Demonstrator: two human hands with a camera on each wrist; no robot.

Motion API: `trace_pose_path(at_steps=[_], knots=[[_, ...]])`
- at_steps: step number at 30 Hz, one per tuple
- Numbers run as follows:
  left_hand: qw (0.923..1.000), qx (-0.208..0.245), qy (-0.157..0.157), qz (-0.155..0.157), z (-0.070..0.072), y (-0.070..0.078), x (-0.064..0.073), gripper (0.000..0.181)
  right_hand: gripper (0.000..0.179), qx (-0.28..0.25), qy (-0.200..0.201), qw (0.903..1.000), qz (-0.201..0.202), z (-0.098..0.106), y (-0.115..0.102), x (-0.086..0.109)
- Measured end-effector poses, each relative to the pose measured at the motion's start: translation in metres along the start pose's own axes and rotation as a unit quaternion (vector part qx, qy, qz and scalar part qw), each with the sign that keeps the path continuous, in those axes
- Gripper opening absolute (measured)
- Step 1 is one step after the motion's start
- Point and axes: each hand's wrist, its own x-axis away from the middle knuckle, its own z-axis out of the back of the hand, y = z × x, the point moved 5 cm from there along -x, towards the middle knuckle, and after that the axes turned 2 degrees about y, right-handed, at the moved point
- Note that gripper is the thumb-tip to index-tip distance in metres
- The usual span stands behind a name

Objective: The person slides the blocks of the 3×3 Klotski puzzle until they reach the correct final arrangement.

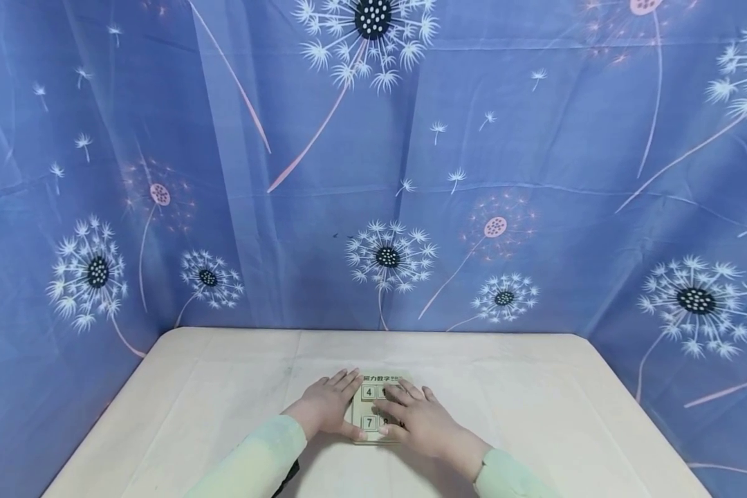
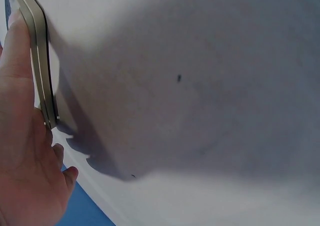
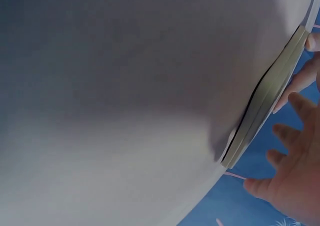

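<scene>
A pale yellow-green sliding number puzzle (image 1: 380, 441) lies flat on the table, with dark printed characters along its far edge. Its tile 4 (image 1: 369, 392) and tile 7 (image 1: 369, 423) show on the left; the 8 is partly covered. My left hand (image 1: 331, 402) rests along the left side, fingers at the far corner and thumb at the near one. Over the right half, my right hand (image 1: 426, 418) spreads its fingers, hiding several tiles. Both wrist views show the puzzle only edge-on: its side (image 2: 42, 61) beside the left thumb, and its rim (image 3: 265, 96) near the right fingers.
The puzzle sits on a cream-covered table (image 1: 510, 387) with rounded far corners. A blue curtain (image 1: 324, 270) with a dandelion print stands behind the table and at both sides. Something dark (image 1: 288, 478) shows under the left sleeve (image 1: 255, 456).
</scene>
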Motion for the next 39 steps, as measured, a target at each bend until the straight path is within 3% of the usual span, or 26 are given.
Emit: trace_pose_path(at_steps=[19, 39], knots=[[0.9999, 0.014, -0.004, 0.003, 0.000, 0.000, 0.001, 0.110, 0.055, -0.011, -0.005, 0.9995, -0.031, -0.006, 0.007, -0.020], [0.9994, 0.034, -0.008, 0.004, 0.002, 0.001, 0.001, 0.109, 0.054, 0.000, -0.009, 0.9996, -0.028, -0.006, 0.006, -0.012]])
